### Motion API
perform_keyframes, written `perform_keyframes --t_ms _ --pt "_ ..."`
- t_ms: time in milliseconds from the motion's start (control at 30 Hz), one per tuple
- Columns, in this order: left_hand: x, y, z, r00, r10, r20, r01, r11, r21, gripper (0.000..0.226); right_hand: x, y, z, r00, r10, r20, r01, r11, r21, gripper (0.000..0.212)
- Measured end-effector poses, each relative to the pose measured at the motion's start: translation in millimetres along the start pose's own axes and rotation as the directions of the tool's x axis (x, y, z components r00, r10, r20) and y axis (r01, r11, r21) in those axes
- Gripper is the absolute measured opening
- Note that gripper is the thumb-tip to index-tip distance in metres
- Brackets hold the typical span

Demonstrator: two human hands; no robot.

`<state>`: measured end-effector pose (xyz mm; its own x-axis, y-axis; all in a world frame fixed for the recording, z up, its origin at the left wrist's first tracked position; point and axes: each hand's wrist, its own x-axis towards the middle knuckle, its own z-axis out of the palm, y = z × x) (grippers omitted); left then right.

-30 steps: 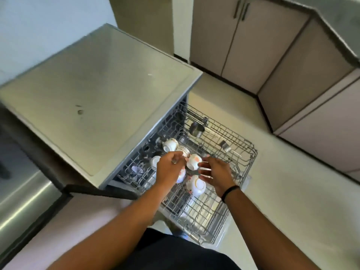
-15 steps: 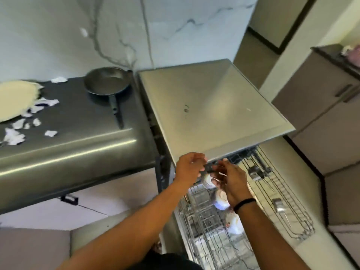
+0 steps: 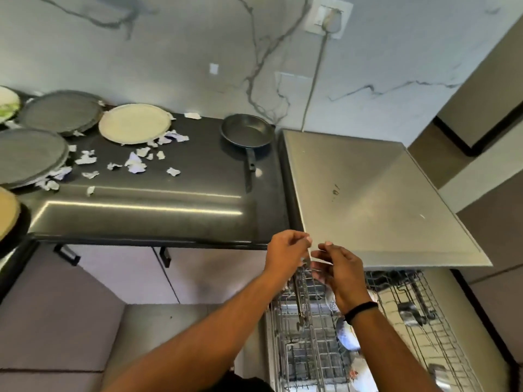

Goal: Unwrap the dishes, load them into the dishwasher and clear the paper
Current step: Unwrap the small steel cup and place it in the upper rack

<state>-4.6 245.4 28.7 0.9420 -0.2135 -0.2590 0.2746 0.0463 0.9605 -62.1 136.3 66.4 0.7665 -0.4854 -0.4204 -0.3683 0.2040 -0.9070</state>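
- Cups (image 3: 347, 336): loaded, in pulled-out dishwasher rack (image 3: 308, 349).
- Plates (image 3: 135, 127), frying pan (image 3: 246, 133): unloaded, on counter (image 3: 169, 193).
- Paper scraps (image 3: 135, 164): uncleared, same counter.
- Left hand (image 3: 285, 251), right hand (image 3: 338, 268): empty, fingers loosely curled, above rack.

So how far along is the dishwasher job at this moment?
Done: white cups sit in the pulled-out rack. In hand: nothing; left hand and right hand are raised, apparently empty. Left: plates, pan and torn paper scraps on the counter.
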Motion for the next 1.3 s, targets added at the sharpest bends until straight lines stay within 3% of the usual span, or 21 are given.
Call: perform_keyframes --t_ms 200,367,600,900,1100,1300 --pt "-34 5 0 0.993 0.097 -0.061 -0.093 0.993 0.077 0.012 -15 -12 -3 0.991 -0.107 0.077 0.114 0.99 -0.085 0.021" --pt "-82 -7 36 0.991 0.112 -0.071 -0.104 0.988 0.11 0.01 -49 7 -52 0.978 -0.177 0.114 0.19 0.975 -0.118 0.017" --pt "-177 -59 105 0.998 0.062 0.009 -0.062 0.977 0.204 0.005 -95 61 -165 0.996 -0.086 0.007 0.086 0.996 -0.002 0.016" --pt "-229 -96 146 0.997 -0.019 0.081 -0.007 0.951 0.308 0.003 -123 104 -240 0.999 -0.016 -0.048 0.017 1.0 0.021 0.016" --pt "-216 -119 171 0.982 -0.145 0.121 0.108 0.957 0.27 0.006 -121 115 -278 0.986 0.024 -0.163 -0.033 0.998 -0.05 0.016" --pt "-209 -139 190 0.967 -0.182 0.181 0.145 0.969 0.202 0.004 -108 119 -307 0.98 0.04 -0.196 -0.088 0.967 -0.241 0.022"
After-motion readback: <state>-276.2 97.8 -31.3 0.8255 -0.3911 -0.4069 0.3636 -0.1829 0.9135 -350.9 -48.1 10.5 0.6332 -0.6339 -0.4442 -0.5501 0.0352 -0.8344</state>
